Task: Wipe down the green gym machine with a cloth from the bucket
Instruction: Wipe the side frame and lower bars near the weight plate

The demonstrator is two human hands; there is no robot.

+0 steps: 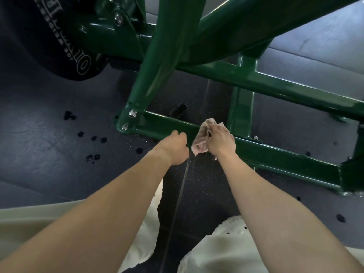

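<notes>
My right hand (221, 141) grips the cloth (200, 140) on the green bar (275, 154), cloth bunched left of my knuckles, pale pink, crumpled, left hand (175, 148) clasping the bar.

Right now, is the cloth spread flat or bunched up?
Bunched up. The cloth is crumpled into folds under the right hand, draped over the low green bar, not laid flat.

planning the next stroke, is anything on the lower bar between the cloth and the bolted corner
Yes: the left hand holds the lower bar right beside the cloth in the right hand, on the corner's side. Past it the bar looks bare up to the bolts.
</notes>
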